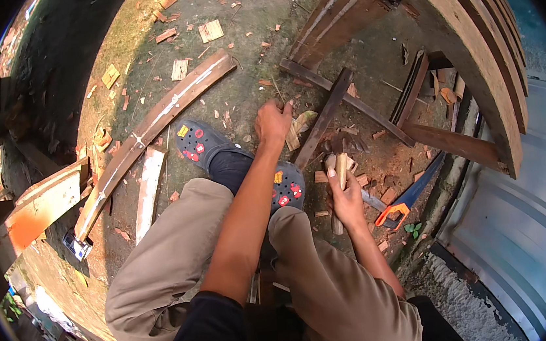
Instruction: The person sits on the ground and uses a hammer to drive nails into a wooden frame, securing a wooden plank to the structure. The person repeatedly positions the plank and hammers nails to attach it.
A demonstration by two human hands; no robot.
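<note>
My left hand (273, 123) is stretched forward above my shoes, its fingers curled together. Whatever may be pinched in it is too small to make out, and a thin twig-like line shows by the fingertips. To the right, my right hand (348, 197) grips a pale piece of wood (342, 172), which stands upright between thumb and fingers. Just beyond that hand lies a dark wooden cross-shaped frame (325, 116). Close by on the right, a handsaw (393, 213) with an orange and black handle and a blue blade rests on the ground.
A long curved plank (150, 125) with white streaks lies at left, near a paint-marked board (44, 215). Curved wooden slats (464, 40) rise at the upper right. A corrugated metal sheet (520, 212) borders the right side. Wood chips (210, 30) litter the ground around my shoe (201, 144).
</note>
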